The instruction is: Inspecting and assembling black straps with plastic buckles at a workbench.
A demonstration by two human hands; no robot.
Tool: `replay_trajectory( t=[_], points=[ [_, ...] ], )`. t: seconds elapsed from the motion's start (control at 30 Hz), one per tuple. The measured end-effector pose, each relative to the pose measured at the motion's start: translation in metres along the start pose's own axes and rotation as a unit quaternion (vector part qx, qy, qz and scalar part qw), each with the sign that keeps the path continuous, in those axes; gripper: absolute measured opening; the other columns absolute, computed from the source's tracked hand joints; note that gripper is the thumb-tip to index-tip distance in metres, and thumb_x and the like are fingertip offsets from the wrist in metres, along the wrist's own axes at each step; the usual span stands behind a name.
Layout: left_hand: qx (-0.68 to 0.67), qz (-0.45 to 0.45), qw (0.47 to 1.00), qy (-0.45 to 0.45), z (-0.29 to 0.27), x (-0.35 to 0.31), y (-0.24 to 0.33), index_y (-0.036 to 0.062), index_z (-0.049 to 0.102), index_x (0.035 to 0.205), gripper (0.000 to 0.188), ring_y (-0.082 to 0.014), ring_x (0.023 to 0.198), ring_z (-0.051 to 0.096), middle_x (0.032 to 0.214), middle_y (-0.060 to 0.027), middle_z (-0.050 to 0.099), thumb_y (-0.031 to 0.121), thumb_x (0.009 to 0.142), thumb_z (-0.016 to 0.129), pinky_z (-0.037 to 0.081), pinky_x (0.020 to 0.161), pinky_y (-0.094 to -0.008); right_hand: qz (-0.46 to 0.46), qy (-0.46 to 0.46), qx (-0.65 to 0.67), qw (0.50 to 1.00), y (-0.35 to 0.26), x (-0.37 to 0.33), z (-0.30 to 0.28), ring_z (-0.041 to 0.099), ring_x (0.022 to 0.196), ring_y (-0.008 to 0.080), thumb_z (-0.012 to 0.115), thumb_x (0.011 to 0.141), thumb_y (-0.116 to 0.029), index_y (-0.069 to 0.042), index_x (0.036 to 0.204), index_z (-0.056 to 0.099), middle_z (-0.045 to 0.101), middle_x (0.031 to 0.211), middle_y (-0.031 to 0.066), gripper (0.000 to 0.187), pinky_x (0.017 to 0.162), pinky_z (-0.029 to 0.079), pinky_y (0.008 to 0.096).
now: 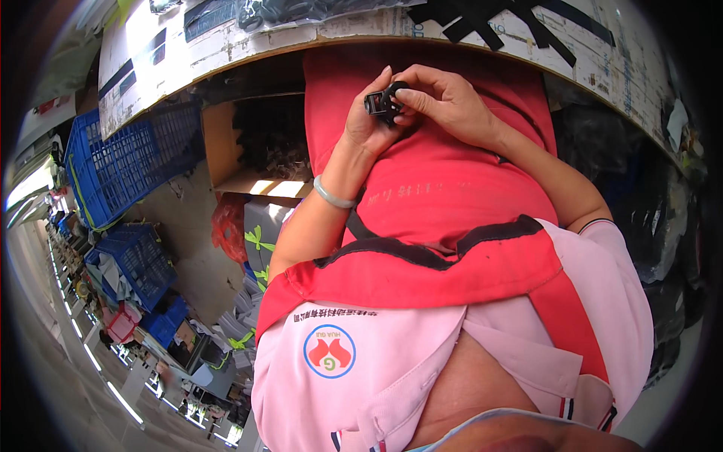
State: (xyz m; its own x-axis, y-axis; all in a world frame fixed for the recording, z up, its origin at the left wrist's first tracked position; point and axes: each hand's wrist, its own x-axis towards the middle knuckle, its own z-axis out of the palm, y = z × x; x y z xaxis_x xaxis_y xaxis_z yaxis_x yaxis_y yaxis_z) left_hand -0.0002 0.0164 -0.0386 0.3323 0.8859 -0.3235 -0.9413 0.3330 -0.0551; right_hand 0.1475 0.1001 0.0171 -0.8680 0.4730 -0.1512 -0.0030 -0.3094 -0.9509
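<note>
Over my lap, in front of the table edge, both hands meet at a small black plastic buckle (374, 104). My left hand (364, 129) cradles it, palm turned up, with the thumb along its far side. The fingers of my right hand (450, 105) are bent, and they pinch a short piece of black strap (393, 96) at the buckle's right side. Whether the strap passes through the buckle is too small to tell. Behind the hands lies the red apron (444, 169) that I wear.
Along the table (346, 47) lie several black strap strips (482, 26) and a clear bag of dark parts (290, 11). Below it at left is a wooden shelf box (220, 143). Blue crates (124, 162) stand farther left; dark plastic bags (640, 196) are at right.
</note>
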Motion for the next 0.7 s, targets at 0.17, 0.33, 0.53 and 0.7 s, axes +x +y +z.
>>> replay_trajectory(
  t=[0.17, 0.33, 0.53, 0.7],
  points=[
    [0.074, 0.064, 0.991, 0.097, 0.014, -0.002, 0.0, 0.0063, 0.063, 0.096, 0.035, -0.0239, 0.074, 0.063, 0.085, -0.0079, 0.065, 0.038, 0.098, 0.048, 0.052, 0.054, -0.0314, -0.041, 0.037, -0.121, 0.991, -0.015, 0.002, -0.018, 0.06, 0.084, 0.0074, 0.059, 0.095, -0.015, 0.001, 0.108, 0.061, 0.063, 0.091, 0.002, 0.021, 0.076, 0.051, 0.0226],
    [0.147, 0.035, 0.987, 0.053, 0.006, 0.0, 0.001, 0.0037, 0.061, 0.104, 0.031, -0.0239, 0.074, 0.063, 0.09, -0.0095, 0.064, 0.033, 0.097, 0.054, 0.05, 0.051, -0.0303, -0.08, 0.011, -0.156, 0.984, -0.005, 0.004, -0.047, 0.061, 0.092, 0.0105, 0.058, 0.095, -0.01, 0.002, 0.107, 0.062, 0.062, 0.098, 0.0041, 0.018, 0.082, 0.049, 0.0241],
    [0.253, -0.027, 0.966, 0.042, 0.006, -0.004, -0.001, 0.0036, 0.058, 0.096, 0.022, -0.0113, 0.061, 0.05, 0.081, -0.0042, 0.058, 0.025, 0.093, 0.062, 0.035, 0.043, -0.019, -0.135, -0.049, -0.325, 0.935, -0.002, 0.002, -0.052, 0.062, 0.095, 0.0206, 0.052, 0.085, 0.01, -0.002, 0.108, 0.061, 0.061, 0.101, 0.0089, 0.028, 0.084, 0.049, 0.0298],
    [0.169, -0.008, 0.985, 0.044, 0.006, -0.006, -0.003, 0.0059, 0.059, 0.095, 0.017, -0.0167, 0.069, 0.056, 0.085, -0.0062, 0.06, 0.023, 0.092, 0.061, 0.042, 0.049, -0.0245, -0.164, 0.115, -0.394, 0.897, -0.03, 0.016, -0.062, 0.065, 0.085, 0.0235, 0.063, 0.088, -0.012, -0.005, 0.103, 0.065, 0.065, 0.087, 0.0087, 0.017, 0.075, 0.051, 0.0312]
  ],
)
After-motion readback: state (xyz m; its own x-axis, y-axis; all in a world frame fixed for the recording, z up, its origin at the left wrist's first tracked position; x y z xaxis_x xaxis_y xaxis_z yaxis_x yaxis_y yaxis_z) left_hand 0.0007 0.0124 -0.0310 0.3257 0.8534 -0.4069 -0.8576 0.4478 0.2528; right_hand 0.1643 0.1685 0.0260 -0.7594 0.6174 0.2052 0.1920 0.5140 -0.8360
